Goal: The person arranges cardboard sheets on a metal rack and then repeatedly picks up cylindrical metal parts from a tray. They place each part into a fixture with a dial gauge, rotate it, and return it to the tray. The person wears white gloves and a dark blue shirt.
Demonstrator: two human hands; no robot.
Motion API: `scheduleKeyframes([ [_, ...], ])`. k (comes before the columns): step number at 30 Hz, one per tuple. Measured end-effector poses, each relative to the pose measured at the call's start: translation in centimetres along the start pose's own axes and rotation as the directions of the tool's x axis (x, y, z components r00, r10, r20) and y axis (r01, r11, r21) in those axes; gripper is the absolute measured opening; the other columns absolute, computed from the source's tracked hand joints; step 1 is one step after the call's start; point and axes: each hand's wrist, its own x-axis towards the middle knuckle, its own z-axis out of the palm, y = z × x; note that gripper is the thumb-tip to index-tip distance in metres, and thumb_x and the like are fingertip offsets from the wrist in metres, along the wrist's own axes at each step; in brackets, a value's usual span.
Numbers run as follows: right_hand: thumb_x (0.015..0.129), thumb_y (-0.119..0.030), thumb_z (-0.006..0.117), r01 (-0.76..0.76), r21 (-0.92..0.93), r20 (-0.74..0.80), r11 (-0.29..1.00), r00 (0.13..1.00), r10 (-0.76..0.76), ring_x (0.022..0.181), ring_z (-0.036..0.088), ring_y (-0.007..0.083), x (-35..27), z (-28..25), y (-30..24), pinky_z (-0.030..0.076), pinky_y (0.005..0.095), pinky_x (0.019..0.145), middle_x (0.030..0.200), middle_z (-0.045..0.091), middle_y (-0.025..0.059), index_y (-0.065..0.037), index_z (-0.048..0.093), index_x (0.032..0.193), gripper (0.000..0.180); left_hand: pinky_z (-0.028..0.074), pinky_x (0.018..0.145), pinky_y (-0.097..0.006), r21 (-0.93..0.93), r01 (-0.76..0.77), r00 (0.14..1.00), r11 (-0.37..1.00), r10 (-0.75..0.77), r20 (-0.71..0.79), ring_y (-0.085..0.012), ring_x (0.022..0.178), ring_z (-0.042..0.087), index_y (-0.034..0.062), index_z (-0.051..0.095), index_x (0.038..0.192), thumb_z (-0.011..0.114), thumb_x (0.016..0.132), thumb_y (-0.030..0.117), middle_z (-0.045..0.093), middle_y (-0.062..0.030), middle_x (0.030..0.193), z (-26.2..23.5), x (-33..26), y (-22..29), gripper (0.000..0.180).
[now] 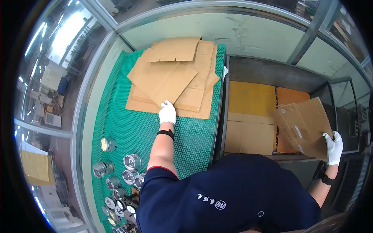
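Observation:
My left hand (168, 113), in a white glove, pinches the near corner of a brown cardboard sheet (175, 80). That sheet lies on top of a loose, uneven stack of cardboard sheets (202, 83) on a green mat with a honeycomb pattern (190, 136). Off to the right, my right hand (333, 148), also gloved in white, grips the edge of another cardboard sheet (312, 118). This one is tilted over a grey bin (268, 68) and carries a small white label. Its lower edge hides part of the orange piece in the bin.
Several metal pistons (132, 162) stand on the mat at the lower left, beside some dial gauges (131, 209). Inside the bin lie a yellow-brown sheet (252, 97), a flat cardboard piece (250, 134) and an orange piece (291, 95). Metal-framed panels (264, 35) enclose the far side.

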Motion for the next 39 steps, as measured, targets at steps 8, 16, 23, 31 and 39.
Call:
scheduleKeyframes([
  [8,0.089,-0.011,0.076,-0.258,0.237,0.131,0.937,0.964,0.232,0.075,0.049,0.0101,-0.2,0.5,1.2,0.044,0.0268,0.071,0.08,0.059,0.0012,0.0,0.065,0.093,0.017,0.057,0.075,-0.046,0.167,-0.066,0.968,0.984,0.104,-0.23,-0.0344,0.083,0.071,0.0032,0.064,0.103,0.052,0.093,0.014,0.069,-0.0171,0.097,-3.5,0.2,-1.5,0.019],
  [16,0.093,-0.031,0.071,-0.207,0.109,0.044,0.972,0.978,0.204,0.092,0.067,0.0246,0.0,-0.3,6.3,0.05,0.0355,0.084,0.101,0.073,0.0181,0.004,0.067,0.111,0.04,0.056,0.064,-0.049,0.148,0.183,0.812,0.972,-0.065,-0.58,-0.0386,0.07,0.069,0.0087,0.071,0.074,0.068,0.072,0.014,0.07,-0.018,0.076,-12.8,-1.9,-6.6,0.006],
  [23,0.093,-0.042,0.072,-0.536,0.324,0.135,0.779,0.841,0.523,0.135,0.051,0.0255,4.1,1.4,21.5,0.036,0.0335,0.114,0.144,0.055,0.0216,0.012,0.045,0.143,0.079,0.055,0.081,-0.047,0.053,0.443,0.553,0.895,-0.226,-0.802,-0.0386,0.089,0.069,0.0058,0.073,0.098,0.056,0.081,0.014,0.073,-0.0176,0.097,-24.2,-12.9,-11.7,0.026],
  [31,0.09,-0.048,0.072,-0.638,0.366,0.212,0.678,0.766,0.606,0.141,0.045,0.0279,11.1,7.0,34.6,0.033,0.0335,0.116,0.152,0.047,0.0232,0.013,0.039,0.147,0.09,0.052,0.088,-0.036,-0.178,0.115,0.25,0.977,-0.202,-0.947,-0.027,0.092,0.067,-0.0003,0.07,0.115,0.05,0.087,0.009,0.072,-0.0161,0.107,-41.3,-19.7,2.2,0.035],
  [39,0.091,-0.052,0.069,-0.667,0.227,0.295,0.71,0.741,0.603,0.139,0.047,0.0278,20.8,11.9,46.0,0.034,0.0326,0.115,0.151,0.048,0.022,0.011,0.043,0.145,0.088,0.049,0.095,-0.038,-0.071,0.015,0.509,0.997,-0.069,-0.858,-0.0288,0.098,0.065,-0.0013,0.065,0.124,0.047,0.087,0.008,0.069,-0.0193,0.114,-38.3,-14.7,24.9,0.042],
])
